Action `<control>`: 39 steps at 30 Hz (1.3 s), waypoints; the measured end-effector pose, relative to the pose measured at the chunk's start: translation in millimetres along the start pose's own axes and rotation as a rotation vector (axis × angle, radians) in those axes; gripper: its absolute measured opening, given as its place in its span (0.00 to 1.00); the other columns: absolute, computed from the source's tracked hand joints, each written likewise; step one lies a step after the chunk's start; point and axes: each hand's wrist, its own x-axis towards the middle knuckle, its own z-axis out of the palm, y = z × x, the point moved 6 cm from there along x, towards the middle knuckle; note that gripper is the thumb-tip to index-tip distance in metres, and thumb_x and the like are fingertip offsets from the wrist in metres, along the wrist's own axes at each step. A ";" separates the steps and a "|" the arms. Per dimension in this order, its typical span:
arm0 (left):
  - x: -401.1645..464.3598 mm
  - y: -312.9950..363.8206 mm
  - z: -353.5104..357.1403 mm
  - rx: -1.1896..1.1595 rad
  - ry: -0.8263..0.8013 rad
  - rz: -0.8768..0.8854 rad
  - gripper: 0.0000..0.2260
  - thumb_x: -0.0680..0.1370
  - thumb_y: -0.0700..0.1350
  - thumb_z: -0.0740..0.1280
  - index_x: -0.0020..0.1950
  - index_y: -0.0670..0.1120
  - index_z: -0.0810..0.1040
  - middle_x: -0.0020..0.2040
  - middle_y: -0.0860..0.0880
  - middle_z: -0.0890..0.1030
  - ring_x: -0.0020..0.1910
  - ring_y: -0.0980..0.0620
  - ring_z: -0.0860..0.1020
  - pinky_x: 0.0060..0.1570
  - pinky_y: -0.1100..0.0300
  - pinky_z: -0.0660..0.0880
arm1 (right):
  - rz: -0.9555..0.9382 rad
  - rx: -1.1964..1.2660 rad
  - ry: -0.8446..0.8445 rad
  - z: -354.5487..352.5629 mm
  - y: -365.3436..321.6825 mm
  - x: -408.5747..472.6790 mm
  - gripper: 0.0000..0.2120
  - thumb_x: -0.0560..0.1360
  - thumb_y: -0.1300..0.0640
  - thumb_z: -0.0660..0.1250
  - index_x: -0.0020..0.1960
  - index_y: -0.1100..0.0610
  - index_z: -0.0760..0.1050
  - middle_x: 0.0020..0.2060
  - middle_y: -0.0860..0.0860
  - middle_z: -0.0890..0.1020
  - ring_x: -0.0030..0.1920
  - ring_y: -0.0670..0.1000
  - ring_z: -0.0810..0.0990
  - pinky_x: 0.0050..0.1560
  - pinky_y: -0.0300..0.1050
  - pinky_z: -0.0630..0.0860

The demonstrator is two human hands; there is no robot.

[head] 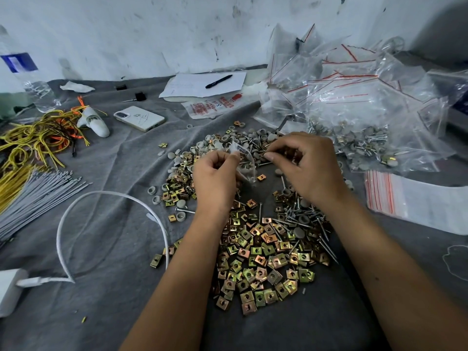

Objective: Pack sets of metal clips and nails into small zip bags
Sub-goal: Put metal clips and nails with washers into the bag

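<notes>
Two hands meet over the middle of the worktop, working one small zip bag [244,164] between them. The left hand [215,178] pinches the bag's near lip with curled fingers, holding the mouth up and apart. The right hand [307,164] is curled round a small clutch of metal parts, thumb and forefinger at the bag's mouth; exactly which pieces it holds is too hidden to tell. By my reading, the step in hand is feeding one set into the bag.

To do it well, the left hand should keep the mouth wide and the bag hanging plumb, so parts drop to the bottom and do not snag on the zip strip. Nails want to go in point down or flat, lest they pierce the thin film. Clips are best released one by one, so the count can be checked.

Supplies lie close: the heap of brass-coloured metal clips [255,262] spreads toward the near edge, touching the loose nails [301,219] on its right, and grey round caps [215,145] lie beyond the hands. Filled bags [367,140] pile toward the far right corner, and a flat stack of empty bags [395,196] waits at the right edge.
</notes>
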 end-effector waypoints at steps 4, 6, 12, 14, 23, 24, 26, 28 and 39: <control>0.5 -0.1 -1.9 -0.034 0.017 -0.016 0.16 0.82 0.40 0.68 0.33 0.46 0.76 0.24 0.52 0.76 0.23 0.55 0.74 0.26 0.62 0.72 | 0.010 -0.138 0.043 -7.1 9.5 0.4 0.05 0.75 0.54 0.76 0.50 0.53 0.86 0.42 0.45 0.85 0.41 0.44 0.82 0.46 0.48 0.81; 0.4 -0.7 -2.6 -0.055 0.022 -0.026 0.17 0.82 0.40 0.69 0.32 0.47 0.76 0.25 0.52 0.76 0.22 0.55 0.73 0.26 0.63 0.72 | 0.055 -0.267 0.015 -9.2 19.5 1.5 0.06 0.75 0.53 0.76 0.51 0.52 0.86 0.44 0.47 0.85 0.45 0.49 0.81 0.51 0.46 0.76; 0.8 -1.0 -3.0 -0.038 0.025 -0.018 0.18 0.81 0.40 0.69 0.31 0.48 0.76 0.25 0.52 0.76 0.23 0.55 0.73 0.26 0.63 0.72 | 0.191 -0.562 -0.325 12.8 39.5 -2.7 0.12 0.75 0.46 0.75 0.57 0.48 0.84 0.57 0.55 0.81 0.64 0.60 0.71 0.62 0.54 0.69; 0.8 -0.6 -3.1 -0.025 0.028 -0.012 0.17 0.81 0.40 0.69 0.32 0.47 0.76 0.25 0.52 0.76 0.23 0.55 0.73 0.26 0.63 0.72 | 0.175 -0.566 -0.295 14.1 36.3 -1.9 0.10 0.74 0.48 0.76 0.53 0.48 0.83 0.54 0.52 0.81 0.61 0.57 0.71 0.58 0.53 0.70; -0.9 1.5 2.2 0.048 -0.017 0.049 0.14 0.82 0.40 0.69 0.36 0.45 0.77 0.25 0.51 0.78 0.22 0.56 0.76 0.25 0.65 0.72 | -0.183 -0.037 0.084 3.9 -30.7 -6.4 0.08 0.73 0.56 0.78 0.50 0.55 0.83 0.44 0.43 0.82 0.44 0.43 0.79 0.45 0.34 0.76; -0.7 1.4 2.3 0.055 -0.018 0.054 0.14 0.82 0.40 0.69 0.35 0.45 0.77 0.25 0.51 0.78 0.22 0.56 0.76 0.26 0.64 0.72 | -0.206 -0.052 0.068 7.9 -35.5 -8.0 0.08 0.72 0.57 0.78 0.49 0.56 0.83 0.44 0.43 0.81 0.44 0.43 0.79 0.45 0.36 0.77; 0.7 0.8 2.1 0.059 -0.012 0.057 0.15 0.81 0.40 0.69 0.34 0.45 0.77 0.26 0.50 0.78 0.23 0.54 0.76 0.28 0.62 0.72 | -0.213 -0.108 0.028 15.6 -37.8 -10.0 0.08 0.70 0.61 0.79 0.47 0.57 0.83 0.43 0.45 0.82 0.44 0.45 0.79 0.46 0.42 0.78; 2.2 -1.1 1.2 0.036 0.000 0.043 0.15 0.81 0.40 0.69 0.34 0.45 0.77 0.26 0.48 0.78 0.24 0.52 0.75 0.30 0.60 0.72 | -0.186 -0.157 -0.017 19.9 -33.5 -9.3 0.08 0.69 0.64 0.79 0.47 0.58 0.84 0.43 0.49 0.84 0.45 0.48 0.80 0.47 0.48 0.79; 2.7 -4.6 0.2 -0.002 0.023 0.003 0.15 0.81 0.41 0.69 0.34 0.46 0.77 0.27 0.49 0.77 0.27 0.50 0.73 0.34 0.56 0.72 | -0.044 -0.213 -0.270 -2.3 2.2 -0.3 0.05 0.73 0.52 0.77 0.46 0.50 0.85 0.41 0.42 0.82 0.46 0.46 0.75 0.48 0.47 0.71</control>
